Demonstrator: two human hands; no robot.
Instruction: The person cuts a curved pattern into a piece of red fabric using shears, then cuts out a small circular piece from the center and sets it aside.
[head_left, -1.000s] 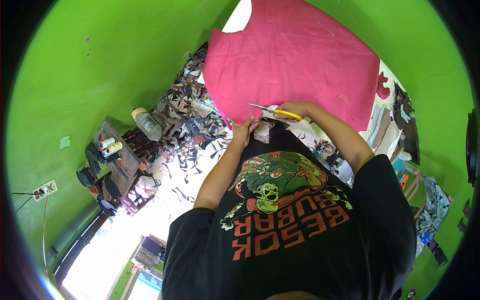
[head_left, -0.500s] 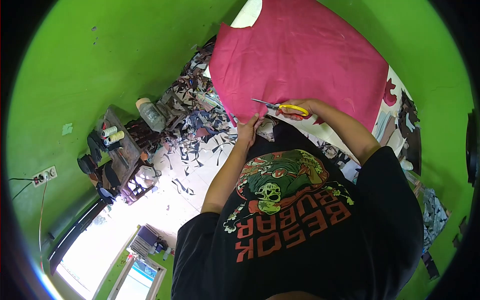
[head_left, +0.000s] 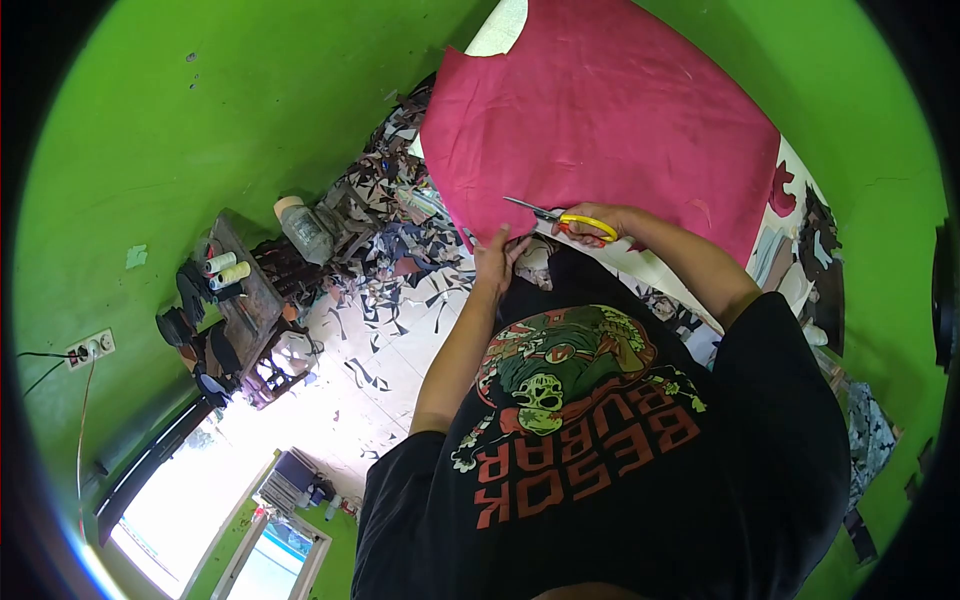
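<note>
The right hand (head_left: 600, 224) grips yellow scissors (head_left: 556, 214), blades just entering the pink fabric (head_left: 600, 120); the left hand (head_left: 492, 256) pinches its edge; most looks uncut.

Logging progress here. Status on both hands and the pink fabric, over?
Right hand shut on yellow scissors, blades at pink fabric edge. Left hand pinching that edge. Fabric scraps piled alongside, none across the blades.

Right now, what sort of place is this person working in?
Likely a small sewing or tailoring workroom: a big sheet of pink fabric being cut with yellow-handled scissors, cloth scraps strewn across the floor, and thread spools on a low table by the green wall.
</note>
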